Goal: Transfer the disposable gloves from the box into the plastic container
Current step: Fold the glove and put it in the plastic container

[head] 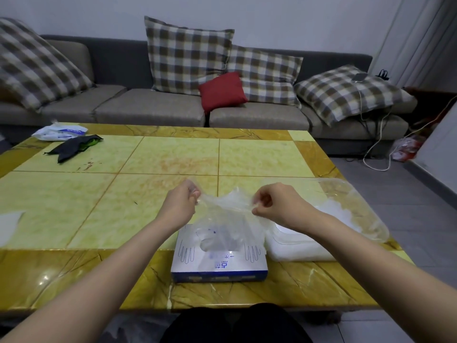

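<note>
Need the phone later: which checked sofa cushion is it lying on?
The rightmost brown-and-white checked fabric cushion, lying flat; the other three lean upright.

Left grip (pixel 181 204) fingers curled in a pinch, right grip (pixel 277 204) likewise, forearms extended

Cut off by the picture's left edge: a white sheet (pixel 8 226) at the left edge of the table (pixel 74 206). Veiled by the clear glove (pixel 227 219): print on the box (pixel 188 266). Partly hidden under the right forearm (pixel 346 240): the plastic container (pixel 366 214). Too small to read: lettering on the white packet (pixel 59 132) at the far left corner.
</note>
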Tool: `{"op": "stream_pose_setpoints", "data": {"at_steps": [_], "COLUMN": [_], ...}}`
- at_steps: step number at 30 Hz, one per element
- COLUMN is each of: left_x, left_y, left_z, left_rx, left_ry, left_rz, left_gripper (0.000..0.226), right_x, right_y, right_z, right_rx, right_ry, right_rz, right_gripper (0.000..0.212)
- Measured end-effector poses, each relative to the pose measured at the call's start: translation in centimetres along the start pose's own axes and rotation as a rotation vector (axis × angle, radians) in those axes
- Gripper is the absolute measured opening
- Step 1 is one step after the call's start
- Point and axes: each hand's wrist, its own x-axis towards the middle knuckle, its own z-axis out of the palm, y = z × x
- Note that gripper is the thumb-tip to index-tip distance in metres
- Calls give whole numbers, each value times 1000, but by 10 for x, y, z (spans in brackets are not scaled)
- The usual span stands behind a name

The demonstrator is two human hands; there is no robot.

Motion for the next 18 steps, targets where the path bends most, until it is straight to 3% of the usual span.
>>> {"op": "stream_pose_setpoints", "data": {"at_steps": [5,9,14,18], "left_x": [3,-6,-24,-34], "left_y": [5,18,41,50], "left_z": [-2,2,7,11], "left_rx": [-60,-232,-445,-392], "left_ry": [38,-7,-248,-469], "left_rz": [-19,-15,-35,-16], "left_gripper": [13,14,28,40], "right_x": [-1,-1,6,14], "right_y": [3,3,0,-4], "right_z": [-5,-2,8,8], "right_rx": [11,225,247,227], "right_ry": [38,103,115,181], "right_rz": [44,50,26,10], "right_gripper": [13,10,9,6]}}
